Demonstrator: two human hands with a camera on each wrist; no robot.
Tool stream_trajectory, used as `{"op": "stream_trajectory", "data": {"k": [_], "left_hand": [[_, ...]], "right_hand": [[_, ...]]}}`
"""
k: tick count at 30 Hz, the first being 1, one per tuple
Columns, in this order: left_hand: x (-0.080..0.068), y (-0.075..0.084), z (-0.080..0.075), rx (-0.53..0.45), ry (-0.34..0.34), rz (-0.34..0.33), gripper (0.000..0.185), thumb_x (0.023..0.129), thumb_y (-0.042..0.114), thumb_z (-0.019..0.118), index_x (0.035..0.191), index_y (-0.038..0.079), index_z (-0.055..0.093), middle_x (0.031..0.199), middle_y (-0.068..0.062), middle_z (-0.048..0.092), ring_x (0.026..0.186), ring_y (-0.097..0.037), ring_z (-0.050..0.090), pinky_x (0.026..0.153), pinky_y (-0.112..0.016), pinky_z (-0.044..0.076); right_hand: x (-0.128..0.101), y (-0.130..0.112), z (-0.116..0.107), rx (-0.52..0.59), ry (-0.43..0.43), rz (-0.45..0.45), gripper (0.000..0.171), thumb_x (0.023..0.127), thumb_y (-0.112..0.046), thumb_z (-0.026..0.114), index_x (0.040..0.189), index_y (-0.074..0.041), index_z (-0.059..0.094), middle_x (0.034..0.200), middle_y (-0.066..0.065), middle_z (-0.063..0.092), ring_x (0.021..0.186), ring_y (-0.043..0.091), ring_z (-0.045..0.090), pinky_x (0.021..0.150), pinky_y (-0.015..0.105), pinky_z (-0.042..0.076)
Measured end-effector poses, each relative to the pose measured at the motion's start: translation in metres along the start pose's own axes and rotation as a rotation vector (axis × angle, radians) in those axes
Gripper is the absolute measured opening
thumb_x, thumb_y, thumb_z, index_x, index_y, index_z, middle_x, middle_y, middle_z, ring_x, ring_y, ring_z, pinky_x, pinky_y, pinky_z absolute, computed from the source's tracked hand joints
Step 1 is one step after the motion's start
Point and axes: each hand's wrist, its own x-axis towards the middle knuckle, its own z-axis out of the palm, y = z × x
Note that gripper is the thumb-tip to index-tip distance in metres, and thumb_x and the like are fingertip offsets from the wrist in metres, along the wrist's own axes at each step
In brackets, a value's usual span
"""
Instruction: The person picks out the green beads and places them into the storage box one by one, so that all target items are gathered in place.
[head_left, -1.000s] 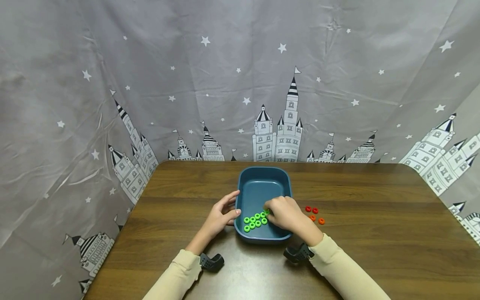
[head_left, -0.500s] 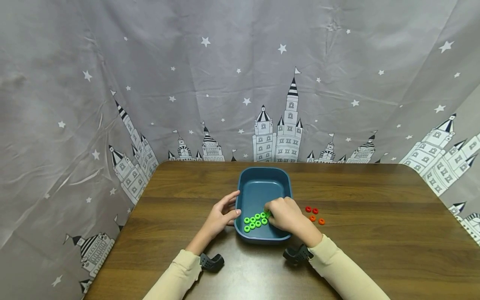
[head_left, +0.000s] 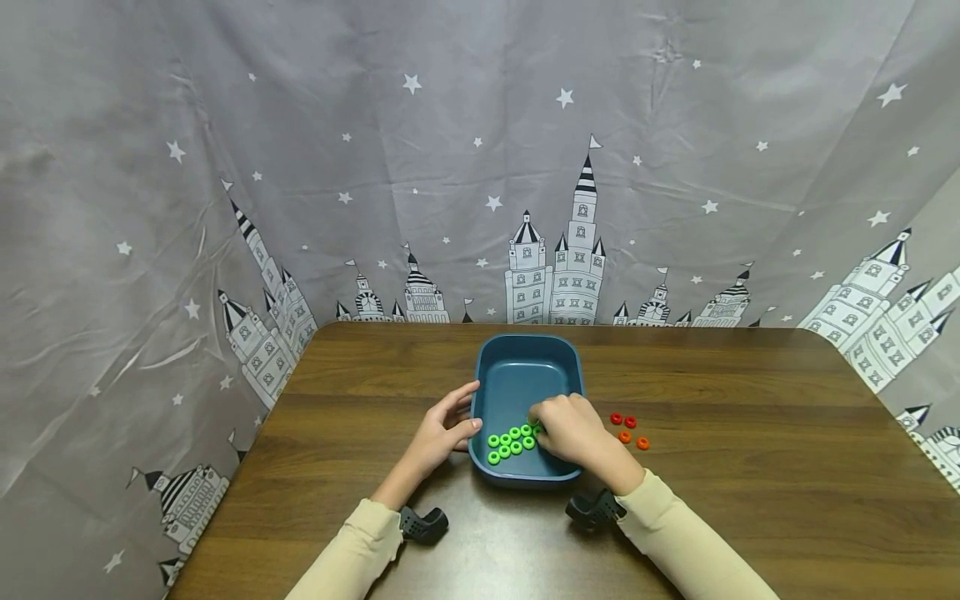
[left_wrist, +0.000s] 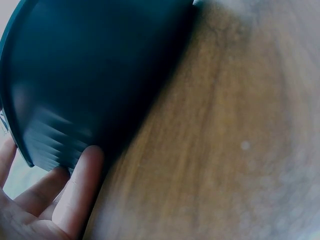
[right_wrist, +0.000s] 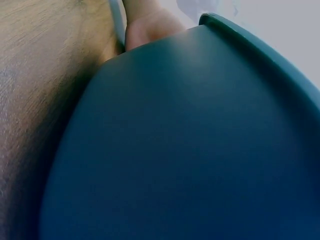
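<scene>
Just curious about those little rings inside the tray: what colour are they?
Bright green. The rings lie in the dark teal tray, clearest in the head view.

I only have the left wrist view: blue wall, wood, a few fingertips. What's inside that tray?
Observer: A cluster of green rings lies on the floor of the tray, toward its near end.
Operator: Where's the right hand?
Observer: The right hand reaches over the tray's right rim, its fingertips at the green rings.
Operator: Anything outside the tray?
Observer: Red and orange rings lie on the table just right of the tray.
Operator: And the left hand overall?
Observer: The left hand rests against the tray's left wall, fingers relaxed.
</scene>
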Motion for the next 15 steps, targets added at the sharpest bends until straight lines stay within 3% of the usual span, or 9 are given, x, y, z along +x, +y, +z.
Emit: {"op": "stream_trajectory", "data": {"k": [15], "left_hand": [[0.0004,0.0001,-0.0001,0.009,0.003,-0.010,0.065,0.096,0.008,0.063,0.157,0.007,0.038,0.152,-0.033,0.044,0.133,-0.050,0.054,0.074,-0.035,0.064]], "right_hand": [[0.0002,0.0006,-0.0001,0.023,-0.004,-0.001,0.007,0.078,-0.009,0.077,0.083,-0.013,0.076,0.071,-0.002,0.068,0.057,0.012,0.050,0.052,0.031,0.040]]}}
